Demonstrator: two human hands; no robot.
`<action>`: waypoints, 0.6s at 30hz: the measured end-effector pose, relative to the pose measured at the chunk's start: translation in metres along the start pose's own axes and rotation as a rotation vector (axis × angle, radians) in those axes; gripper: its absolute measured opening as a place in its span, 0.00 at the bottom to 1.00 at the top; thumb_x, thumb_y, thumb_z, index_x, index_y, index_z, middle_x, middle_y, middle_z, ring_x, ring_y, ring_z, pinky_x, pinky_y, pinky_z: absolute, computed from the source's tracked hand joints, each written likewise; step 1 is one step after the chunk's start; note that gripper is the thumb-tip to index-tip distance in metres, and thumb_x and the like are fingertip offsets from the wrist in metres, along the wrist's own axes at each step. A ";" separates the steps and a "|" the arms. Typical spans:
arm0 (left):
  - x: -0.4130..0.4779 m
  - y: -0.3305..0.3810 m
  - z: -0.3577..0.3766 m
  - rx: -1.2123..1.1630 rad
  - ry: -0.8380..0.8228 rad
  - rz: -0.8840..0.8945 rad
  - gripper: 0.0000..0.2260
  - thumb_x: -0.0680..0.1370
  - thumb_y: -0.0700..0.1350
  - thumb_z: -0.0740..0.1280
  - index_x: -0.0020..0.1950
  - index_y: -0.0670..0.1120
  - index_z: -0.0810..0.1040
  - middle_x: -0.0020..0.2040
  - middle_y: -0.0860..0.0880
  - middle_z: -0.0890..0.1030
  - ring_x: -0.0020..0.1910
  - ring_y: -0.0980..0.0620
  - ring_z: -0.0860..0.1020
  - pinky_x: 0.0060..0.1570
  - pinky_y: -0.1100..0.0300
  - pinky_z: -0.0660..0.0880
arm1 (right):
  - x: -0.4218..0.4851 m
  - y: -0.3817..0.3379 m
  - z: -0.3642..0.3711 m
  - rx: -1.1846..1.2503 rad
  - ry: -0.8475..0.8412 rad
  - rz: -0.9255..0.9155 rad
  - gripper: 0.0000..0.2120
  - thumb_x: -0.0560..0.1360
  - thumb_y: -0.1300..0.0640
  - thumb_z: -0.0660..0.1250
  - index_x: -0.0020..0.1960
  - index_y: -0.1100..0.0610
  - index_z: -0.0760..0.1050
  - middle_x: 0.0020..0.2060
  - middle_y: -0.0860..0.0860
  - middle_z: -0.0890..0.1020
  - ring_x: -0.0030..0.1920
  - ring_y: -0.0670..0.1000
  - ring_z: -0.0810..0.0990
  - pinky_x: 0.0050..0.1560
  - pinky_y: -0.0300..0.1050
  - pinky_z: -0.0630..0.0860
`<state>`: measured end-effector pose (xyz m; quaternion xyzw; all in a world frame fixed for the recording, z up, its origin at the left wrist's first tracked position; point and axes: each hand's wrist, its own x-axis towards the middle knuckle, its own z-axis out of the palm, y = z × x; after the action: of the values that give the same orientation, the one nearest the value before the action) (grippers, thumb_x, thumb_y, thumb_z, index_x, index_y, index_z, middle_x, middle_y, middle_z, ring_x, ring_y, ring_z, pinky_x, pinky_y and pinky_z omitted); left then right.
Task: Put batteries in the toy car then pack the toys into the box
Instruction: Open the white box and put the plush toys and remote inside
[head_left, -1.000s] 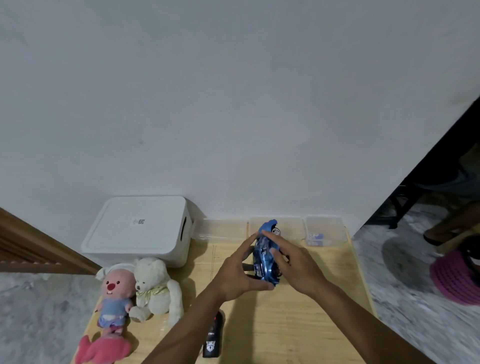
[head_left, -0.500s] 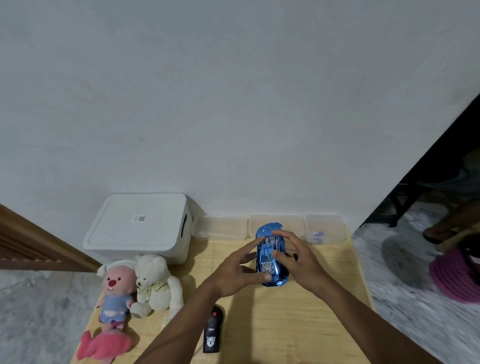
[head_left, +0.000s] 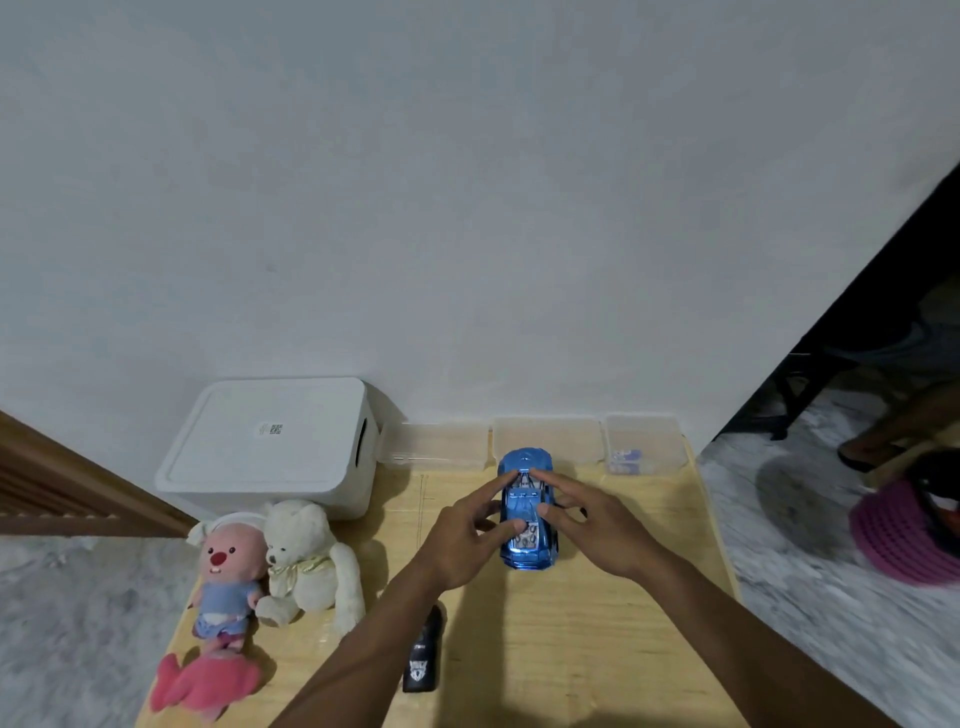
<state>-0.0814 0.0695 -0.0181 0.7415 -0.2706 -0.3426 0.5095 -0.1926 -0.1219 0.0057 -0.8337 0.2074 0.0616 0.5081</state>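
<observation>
- Far to the left of the fingers, the white box (head_left: 270, 447) stands against the wall with its lid on. Nothing is packed into it as far as I can see, so I judge the packing has not begun.
- Left of the fingers and nearer to the person, three plush toys (head_left: 306, 556) wait on the tabletop (head_left: 571, 649): a pink-faced doll, a white bear just beside it, and a pink one at the near edge.
- Below the left wrist lies a black remote (head_left: 423, 660), untouched.
- The left hand (head_left: 467, 535) reaches in from the left. Its forefinger and thumb are stretched out with the tips resting on the car, and they do not wrap around it.
- The toy car (head_left: 527, 512), shiny blue, lies flat on the tabletop directly between the fingers of the two hands, nose toward the wall. I cannot tell from here if batteries are inside it.
- The right hand (head_left: 597, 519) mirrors the other: released fingers, the tips touching the right side of the car, nothing gripped.
- Beyond the fingers, a row of clear tubs (head_left: 545, 439) stands along the wall. The right one holds small blue things (head_left: 626, 457), too small to name.
- My judgement: the work is at the battery step, and all the packing is left.
</observation>
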 end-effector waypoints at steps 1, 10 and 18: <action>0.000 -0.003 0.002 0.021 0.007 -0.013 0.29 0.80 0.49 0.72 0.79 0.60 0.66 0.70 0.57 0.78 0.69 0.59 0.76 0.61 0.64 0.78 | -0.001 0.002 0.002 -0.013 -0.003 0.007 0.22 0.80 0.41 0.64 0.70 0.26 0.64 0.67 0.41 0.77 0.65 0.41 0.76 0.63 0.45 0.75; 0.003 -0.041 0.028 0.103 0.041 -0.129 0.30 0.77 0.47 0.76 0.77 0.58 0.70 0.57 0.52 0.84 0.50 0.66 0.83 0.56 0.65 0.81 | 0.000 0.037 0.030 -0.155 -0.064 0.120 0.22 0.83 0.48 0.60 0.76 0.35 0.63 0.67 0.49 0.79 0.63 0.50 0.79 0.61 0.47 0.78; 0.001 -0.064 0.051 0.117 0.003 -0.233 0.32 0.75 0.42 0.78 0.77 0.52 0.71 0.64 0.51 0.83 0.61 0.57 0.81 0.67 0.54 0.77 | -0.002 0.061 0.043 -0.289 -0.072 0.205 0.23 0.81 0.49 0.64 0.74 0.36 0.67 0.66 0.47 0.80 0.58 0.50 0.81 0.56 0.48 0.78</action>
<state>-0.1176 0.0610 -0.0913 0.7968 -0.2013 -0.3820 0.4226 -0.2146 -0.1084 -0.0642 -0.8698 0.2619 0.1724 0.3809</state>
